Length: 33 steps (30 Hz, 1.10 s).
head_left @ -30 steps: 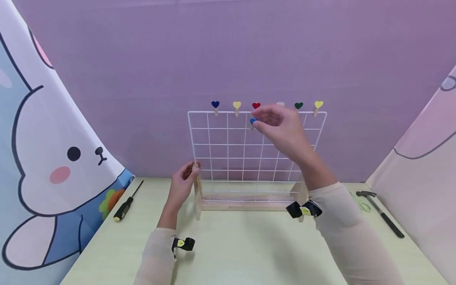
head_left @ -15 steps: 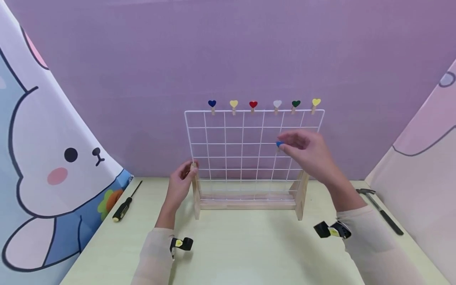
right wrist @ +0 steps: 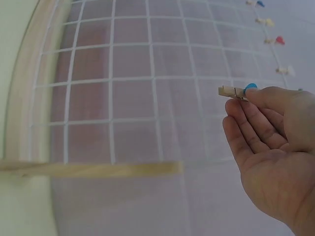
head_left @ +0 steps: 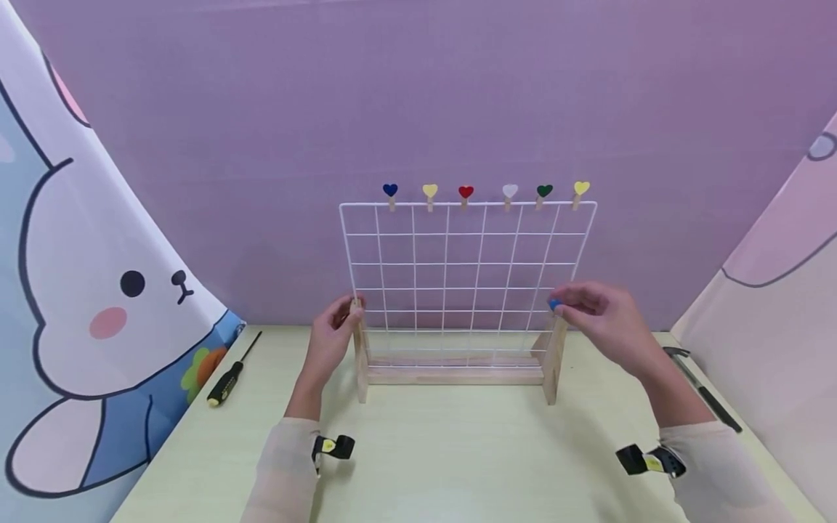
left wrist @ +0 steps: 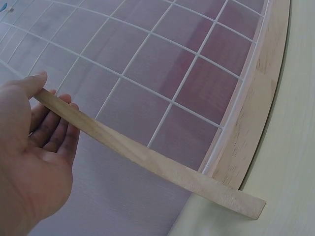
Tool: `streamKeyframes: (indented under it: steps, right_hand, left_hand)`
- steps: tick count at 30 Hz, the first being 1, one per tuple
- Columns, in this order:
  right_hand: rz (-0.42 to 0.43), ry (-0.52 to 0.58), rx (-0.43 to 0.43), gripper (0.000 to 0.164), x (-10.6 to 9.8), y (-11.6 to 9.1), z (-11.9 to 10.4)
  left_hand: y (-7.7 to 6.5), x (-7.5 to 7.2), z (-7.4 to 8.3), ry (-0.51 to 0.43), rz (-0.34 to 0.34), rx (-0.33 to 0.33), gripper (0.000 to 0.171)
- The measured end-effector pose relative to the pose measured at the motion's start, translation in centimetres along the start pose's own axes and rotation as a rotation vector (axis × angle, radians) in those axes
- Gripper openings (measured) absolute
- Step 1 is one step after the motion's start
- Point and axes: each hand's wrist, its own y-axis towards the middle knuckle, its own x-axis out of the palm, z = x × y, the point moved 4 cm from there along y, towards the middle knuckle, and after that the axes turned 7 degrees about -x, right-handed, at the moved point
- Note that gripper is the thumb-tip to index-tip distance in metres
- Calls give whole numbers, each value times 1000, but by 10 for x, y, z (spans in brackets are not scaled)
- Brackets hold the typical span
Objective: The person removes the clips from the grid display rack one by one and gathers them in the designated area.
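While a screwdriver (head_left: 225, 385) is lying on the worktop (head_left: 451, 454) well to the left of the rack (head_left: 455, 376), the left hand (head_left: 330, 335) is holding the top of the rack's left upright (left wrist: 147, 160), its grip closing round the wood between thumb and fingers and probably steadying the frame. Along the rack's top wire, a row of heart pegs is standing upright: dark blue (head_left: 390, 190), cream (head_left: 430, 191), red (head_left: 466, 192), white (head_left: 510, 191), green (head_left: 545, 191) and yellow (head_left: 582, 188). At the rack's right side, near the top of the right upright (head_left: 554, 363), the right hand (head_left: 604, 328) is pinching a blue peg (right wrist: 229, 92); its grip is narrow, with the thumb pressing by the blue heart and the bare wooden end pointing out beyond the fingertips. The peg is clipping onto nothing visible, so the step in hand seems to be carrying it beside the rack. The next move is probably calling for a secure pinch and a clear path past the wires. Right of the rack, a hammer (head_left: 709, 396) is lying partly behind the right arm.
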Motion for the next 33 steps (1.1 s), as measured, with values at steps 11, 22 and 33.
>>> streamKeyframes:
  steps: [11,22,33]
  right_hand:
    - [0,48,66,25,7,-27,46]
    - [-27,22,148,28,9,-53,95]
    - [-54,33,194,27,19,-73,139]
  left_hand:
    - [-1,-3,-1,24,3,-7,44]
    - [0,-1,-1,14,-2,10,43]
    - [1,-1,-1,0,-13,13,43]
